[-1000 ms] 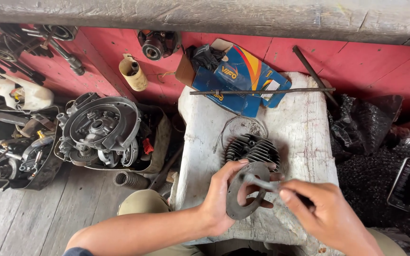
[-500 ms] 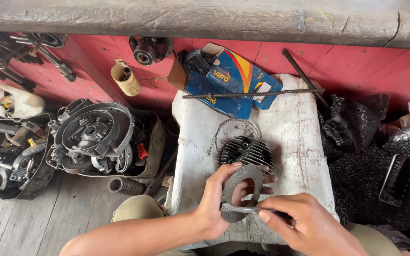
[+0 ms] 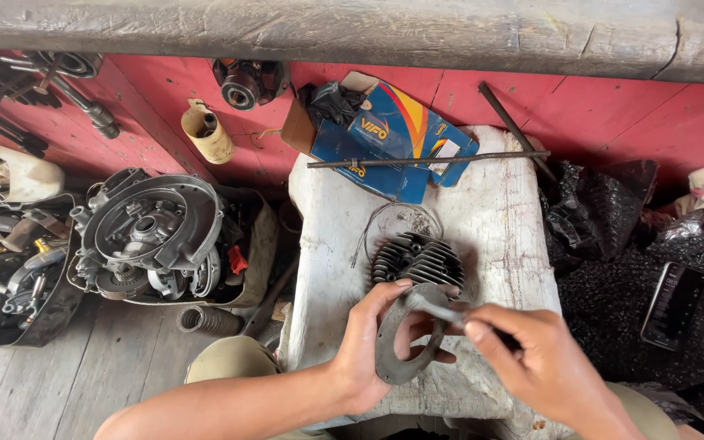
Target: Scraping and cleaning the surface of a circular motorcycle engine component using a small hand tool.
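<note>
Gripping a flat grey ring-shaped gasket (image 3: 405, 346) by its rim, the left hand (image 3: 372, 350) was closed around the ring's left side, thumb on top and fingers curled through the hole, holding it just above the near part of the white block worktop (image 3: 499, 212). The right hand (image 3: 543, 367) was pinched shut on a thin grey metal blade tool (image 3: 433, 307), whose tip lay against the ring's upper edge; as a judgement, the ring's face was being scraped or trimmed, and how much of it was already clean could not be told from this view. Just beyond the ring, at the middle of the worktop, sat a black finned engine cylinder (image 3: 417, 259), apart from the ring and not yet joined to it, with a thin wire loop (image 3: 393, 220) lying behind it. A long dark metal rod (image 3: 429, 160) lay across the far edge, over a blue cardboard box (image 3: 397, 138) at the far left corner. Off the worktop to the left, a grey round engine case (image 3: 152, 236) rested open among loose parts, so the fitting work looked to remain.
</note>
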